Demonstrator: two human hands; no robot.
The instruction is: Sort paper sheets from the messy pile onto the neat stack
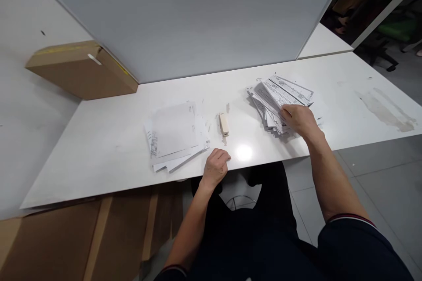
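At the right of the table, my right hand [298, 119] pinches the near edge of a printed sheet [285, 90] on top of a messy stack of printed papers [273, 124]. That sheet is partly lifted and bent, and its underside shows. My left hand [216, 164] rests at the table's front edge with its fingers curled, and nothing shows in it. Between the two paper piles lies a small cream-coloured block that looks like a stapler [223, 124]. Left of it sits a second pile of papers [174, 129], mostly blank side up, with edges fanned out.
A grey panel [198, 22] stands along the back of the white table [108, 140]. One cardboard box [82, 70] leans in the back left corner. More cardboard [52, 246] is below the table at left. A green chair [397, 28] stands far right.
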